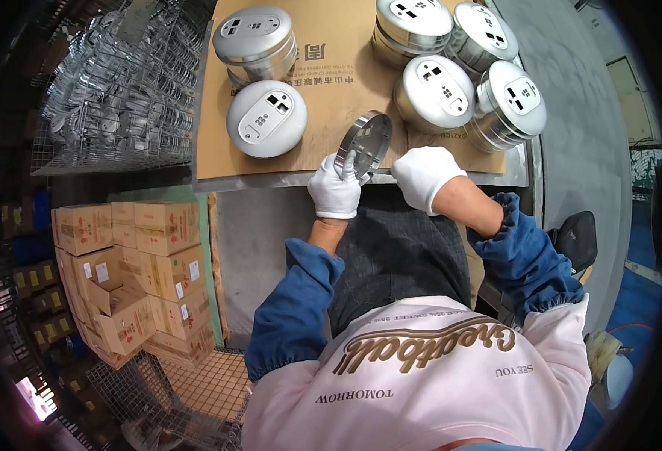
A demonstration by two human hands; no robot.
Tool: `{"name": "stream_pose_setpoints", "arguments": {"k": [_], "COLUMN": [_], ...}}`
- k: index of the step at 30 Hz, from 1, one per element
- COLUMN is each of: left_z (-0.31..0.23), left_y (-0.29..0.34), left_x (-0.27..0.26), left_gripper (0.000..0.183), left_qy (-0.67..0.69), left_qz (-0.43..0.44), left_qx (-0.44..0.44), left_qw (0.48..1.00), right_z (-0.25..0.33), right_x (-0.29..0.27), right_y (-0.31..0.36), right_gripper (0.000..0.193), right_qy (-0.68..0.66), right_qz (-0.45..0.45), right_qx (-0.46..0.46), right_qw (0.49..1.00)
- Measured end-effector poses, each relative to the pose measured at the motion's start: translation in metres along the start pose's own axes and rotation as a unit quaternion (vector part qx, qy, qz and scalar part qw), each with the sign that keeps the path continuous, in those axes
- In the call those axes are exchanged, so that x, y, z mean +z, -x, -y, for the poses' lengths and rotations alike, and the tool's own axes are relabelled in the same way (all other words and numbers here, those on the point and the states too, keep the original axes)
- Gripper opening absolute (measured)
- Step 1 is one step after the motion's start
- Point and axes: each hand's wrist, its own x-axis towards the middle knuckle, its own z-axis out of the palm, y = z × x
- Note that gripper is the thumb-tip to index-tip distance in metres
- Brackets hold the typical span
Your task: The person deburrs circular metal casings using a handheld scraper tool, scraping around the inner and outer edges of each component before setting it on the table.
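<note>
Left fingers [347, 167] grip a metal disc [368, 139], right fingers [406, 167] curl, contents unclear, near cardboard [327, 105] bearing printed characters.

Right fingers [400, 168] partly hidden; cardboard sheet [343, 30] cut off by top edge.

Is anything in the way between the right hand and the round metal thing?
Only a thin metal piece, seemingly held in the right hand, lies in the gap to the metal disc. I can't tell what it is. Nothing else visible blocks the way.
</note>
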Motion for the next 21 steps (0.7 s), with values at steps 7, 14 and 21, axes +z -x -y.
{"name": "stream_pose_setpoints", "arguments": {"k": [7,14,21], "left_z": [0.021,0.025,0.014], "left_y": [-0.001,0.006,0.045], "left_x": [0.005,0.006,0.004], "left_gripper": [0.031,0.028,0.041], "left_qy": [-0.059,0.060,0.329], "left_qz": [-0.059,-0.104,-0.034], "left_qx": [-0.025,-0.129,-0.354], "left_qw": [0.996,0.984,0.875], "right_z": [-0.007,-0.009,-0.034], "right_x": [0.089,0.140,0.146], "right_y": [0.016,0.010,0.032], "right_gripper": [0.031,0.033,0.032], "right_qy": [-0.057,-0.117,-0.273], "right_qz": [-0.196,-0.306,-0.390], "right_qx": [-0.033,0.034,0.079], "right_qw": [0.978,0.944,0.876]}}
